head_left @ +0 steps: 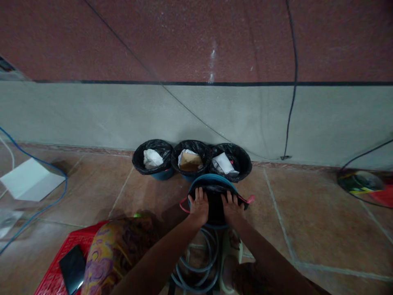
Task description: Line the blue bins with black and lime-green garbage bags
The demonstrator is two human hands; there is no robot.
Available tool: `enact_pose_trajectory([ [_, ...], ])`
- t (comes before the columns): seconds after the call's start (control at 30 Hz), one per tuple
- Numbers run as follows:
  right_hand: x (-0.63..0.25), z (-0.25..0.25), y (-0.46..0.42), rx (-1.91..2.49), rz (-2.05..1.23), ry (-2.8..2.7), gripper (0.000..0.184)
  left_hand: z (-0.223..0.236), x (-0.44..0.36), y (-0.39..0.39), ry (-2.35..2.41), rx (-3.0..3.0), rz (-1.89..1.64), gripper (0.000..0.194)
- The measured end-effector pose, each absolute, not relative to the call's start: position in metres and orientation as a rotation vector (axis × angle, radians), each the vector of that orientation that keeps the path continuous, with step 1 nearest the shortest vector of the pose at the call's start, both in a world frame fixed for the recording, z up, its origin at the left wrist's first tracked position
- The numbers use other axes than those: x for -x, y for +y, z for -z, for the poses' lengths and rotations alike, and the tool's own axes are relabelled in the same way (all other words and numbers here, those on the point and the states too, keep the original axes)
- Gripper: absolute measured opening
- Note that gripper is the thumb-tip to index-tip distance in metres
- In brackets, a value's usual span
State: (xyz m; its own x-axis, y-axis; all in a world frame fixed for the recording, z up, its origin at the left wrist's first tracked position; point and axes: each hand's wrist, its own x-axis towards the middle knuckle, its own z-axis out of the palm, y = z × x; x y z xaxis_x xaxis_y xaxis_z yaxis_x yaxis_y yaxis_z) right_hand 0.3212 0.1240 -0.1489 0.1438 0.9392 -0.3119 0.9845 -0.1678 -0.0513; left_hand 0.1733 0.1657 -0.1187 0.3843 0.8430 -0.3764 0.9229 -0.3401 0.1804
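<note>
Through the head view, I have the left hand [199, 205] and right hand [232, 208] laid on a black bag [215, 211] (pink ties [251, 199] poking out) at a blue bin's [215, 176] mouth, fingers slightly apart; three bag-lined bins [202, 152] stand just beyond.

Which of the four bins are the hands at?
The front bin, nearest the person: left hand and right hand touch its black liner. The other three bins line the wall.

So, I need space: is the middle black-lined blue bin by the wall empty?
No, a flat brown piece lies in that blue bin.
</note>
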Motion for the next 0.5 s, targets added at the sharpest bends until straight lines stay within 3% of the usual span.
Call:
enact_pose_trajectory([
  [0.07,-0.331,0.146,0.137,-2.316,0.402,1.852,0.063,0.117,-0.172,0.180,1.593,-2.289,0.269,0.084],
  [0.2,-0.352,0.153,0.160,-2.427,0.561,1.731,0.087,0.129,-0.167,0.209,1.768,-2.138,0.211,0.088],
  [0.37,-0.363,0.173,0.169,-2.532,0.670,1.930,0.080,0.156,-0.143,0.223,1.741,-1.964,0.058,0.088],
  [0.5,-0.344,0.184,0.170,-2.571,0.795,2.083,0.090,0.157,-0.106,0.224,1.777,-1.955,-0.015,0.087],
])
